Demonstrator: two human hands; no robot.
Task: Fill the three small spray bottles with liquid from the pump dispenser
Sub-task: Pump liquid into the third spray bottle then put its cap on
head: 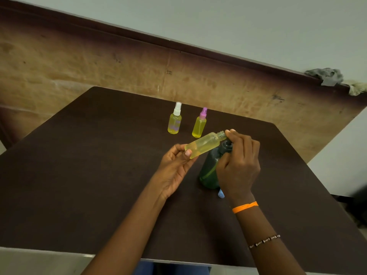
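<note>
Yellow uncapped bottle (204,144) held tilted in left hand (174,167).

Two capped bottles (186,122) beyond; left tabletop (79,165) free.

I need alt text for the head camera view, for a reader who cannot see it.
A left hand holds an uncapped small spray bottle tilted toward a dark green pump dispenser, where the right hand rests. Two capped bottles of yellow liquid, white-topped and pink-topped, stand behind on the dark table.
</note>
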